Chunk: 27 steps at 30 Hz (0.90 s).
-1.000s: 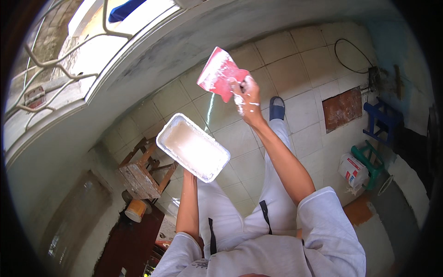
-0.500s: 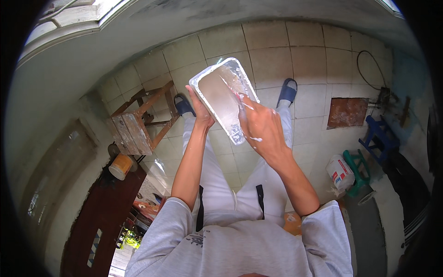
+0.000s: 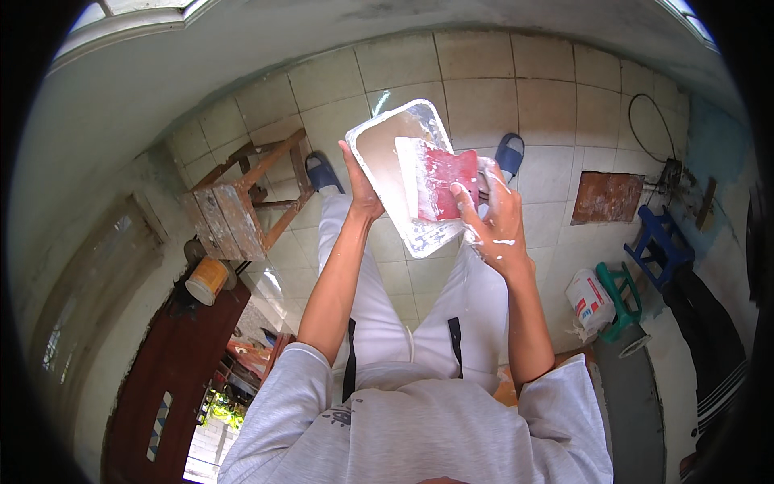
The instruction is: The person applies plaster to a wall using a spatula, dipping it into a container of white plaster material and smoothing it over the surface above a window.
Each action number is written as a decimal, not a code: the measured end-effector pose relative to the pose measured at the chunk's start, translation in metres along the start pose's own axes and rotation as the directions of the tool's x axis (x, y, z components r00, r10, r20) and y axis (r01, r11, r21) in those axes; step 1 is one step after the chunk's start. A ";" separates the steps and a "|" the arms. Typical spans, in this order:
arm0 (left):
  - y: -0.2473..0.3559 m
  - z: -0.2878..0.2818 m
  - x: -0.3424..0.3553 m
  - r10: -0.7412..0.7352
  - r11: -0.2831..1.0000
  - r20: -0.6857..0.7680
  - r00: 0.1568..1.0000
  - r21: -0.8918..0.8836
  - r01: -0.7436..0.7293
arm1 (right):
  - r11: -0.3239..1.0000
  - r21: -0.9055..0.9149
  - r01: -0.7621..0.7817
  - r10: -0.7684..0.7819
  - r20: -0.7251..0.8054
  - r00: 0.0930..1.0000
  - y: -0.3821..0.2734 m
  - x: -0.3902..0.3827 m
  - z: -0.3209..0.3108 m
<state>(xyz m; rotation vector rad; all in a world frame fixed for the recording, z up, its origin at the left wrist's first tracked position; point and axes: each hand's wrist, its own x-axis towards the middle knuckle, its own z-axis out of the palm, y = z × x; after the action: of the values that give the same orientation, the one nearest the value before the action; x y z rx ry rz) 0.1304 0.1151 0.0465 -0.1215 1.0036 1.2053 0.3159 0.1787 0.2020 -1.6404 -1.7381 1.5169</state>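
A white rectangular tub [image 3: 377,172] smeared with pale putty is tilted over my legs. My left hand [image 3: 362,182] grips its left wall, thumb along the side and the other fingers hidden beneath. In my right hand [image 3: 497,214] is a red putty scraper [image 3: 448,184], held at its right end with the thumb on its face. Its broad blade lies across the tub's opening, with white putty along its left edge and streaks over the red. Whether the blade touches the tub cannot be told. White smears mark the right hand's fingers and back.
A worn wooden stool [image 3: 246,198] stands left on the tiled floor, with an orange-yellow bucket [image 3: 207,280] nearer me. To the right are a white bucket [image 3: 589,297], a green stool [image 3: 620,300], a blue stool [image 3: 659,242] and a brown floor panel [image 3: 607,198]. A wall curves along the far side.
My right hand has drawn back to the right and turned, bringing the scraper's red face into full view over the tub. The tub has shifted slightly right, still in my left hand.
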 end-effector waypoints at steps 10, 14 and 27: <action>-0.020 0.012 0.016 -0.126 0.988 0.248 0.960 -0.053 0.144 | 0.441 0.866 -0.237 0.358 0.072 0.931 0.032 -0.020 -0.034; -0.034 0.030 0.028 -0.176 0.977 0.323 0.930 -0.057 0.205 | 0.294 0.941 -0.168 0.314 0.071 0.947 0.046 -0.027 -0.052; -0.069 0.077 0.068 -0.176 0.965 0.383 0.907 -0.117 0.237 | 0.257 0.937 0.236 0.094 -0.267 0.959 0.106 0.056 -0.166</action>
<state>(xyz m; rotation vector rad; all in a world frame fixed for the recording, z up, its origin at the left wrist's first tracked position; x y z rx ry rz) 0.2319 0.1792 0.0156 -0.1189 0.5466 1.0614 0.4873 0.2808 0.1572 -0.9304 -0.3680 1.6341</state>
